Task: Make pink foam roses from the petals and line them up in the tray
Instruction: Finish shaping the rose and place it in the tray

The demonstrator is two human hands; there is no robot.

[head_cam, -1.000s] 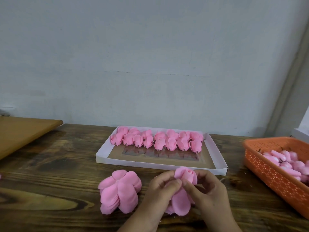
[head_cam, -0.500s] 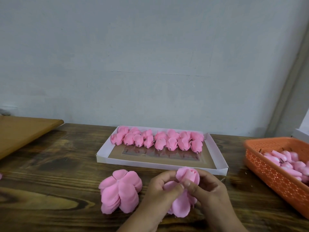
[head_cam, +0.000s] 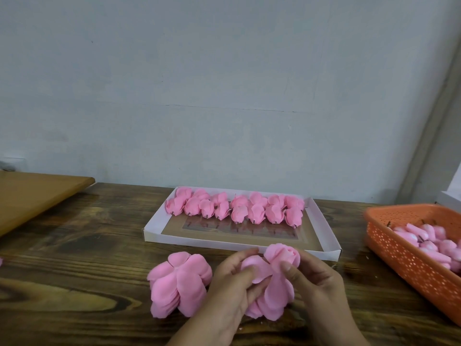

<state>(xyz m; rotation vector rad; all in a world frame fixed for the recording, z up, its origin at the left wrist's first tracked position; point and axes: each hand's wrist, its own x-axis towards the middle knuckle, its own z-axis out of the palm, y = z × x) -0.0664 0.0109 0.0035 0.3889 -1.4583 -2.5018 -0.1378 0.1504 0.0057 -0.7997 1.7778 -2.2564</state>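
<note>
half-made rose (head_cam: 280, 255) held above table (head_cam: 74, 270), just before near wall of tray (head_cam: 239, 242). left hand (head_cam: 232, 280) pinches one petal (head_cam: 257, 267) against bud; right hand (head_cam: 314, 278) grips bud, thumb in front. loose petals hang below. petal stack (head_cam: 178, 285) lies on table just left of left hand. tray holds two rows of finished roses (head_cam: 237, 208) along far side, roughly fifteen, exact count unclear. orange basket (head_cam: 409, 260) at right holds pink buds (head_cam: 434, 239). wooden board (head_cam: 35, 193) far left.
</note>
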